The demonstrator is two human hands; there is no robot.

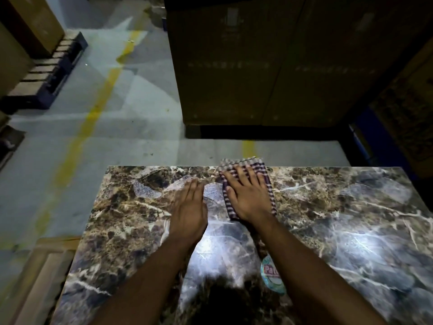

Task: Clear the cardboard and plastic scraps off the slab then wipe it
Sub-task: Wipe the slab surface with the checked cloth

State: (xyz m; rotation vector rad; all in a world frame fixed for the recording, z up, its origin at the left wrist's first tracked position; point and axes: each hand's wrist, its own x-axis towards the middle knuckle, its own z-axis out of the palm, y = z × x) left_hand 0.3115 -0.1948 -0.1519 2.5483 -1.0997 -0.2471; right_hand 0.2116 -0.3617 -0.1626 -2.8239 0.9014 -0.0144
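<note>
Both forearms reached up from the bottom edge of the frame across the marbled brown and grey tabletop point(328, 219), which filled the lower half of the picture. Beside the right forearm, low and right of centre, lay a small round packet point(271, 275) with red lettering, partly hidden by the arm. The left hand point(188, 208) rested flat on the slab near the middle of the frame, fingers point(193, 187) straight and together, holding nothing. Just right of it, the right hand point(247, 193) pressed palm-down on a purple-and-white checked cloth point(269, 184), its fingers spread and straight on the fabric rather than curled around it. That cloth sat at the far edge of the slab, its top corner hanging slightly past the rim. A bright glare lit the polished surface between the arms.

Beyond the slab, grey concrete floor point(140, 113) with a worn yellow line point(93, 118) ran toward the upper left. Large cardboard boxes point(269, 66) stood in the upper right, and a dark pallet point(54, 66) under another carton sat at the upper left.
</note>
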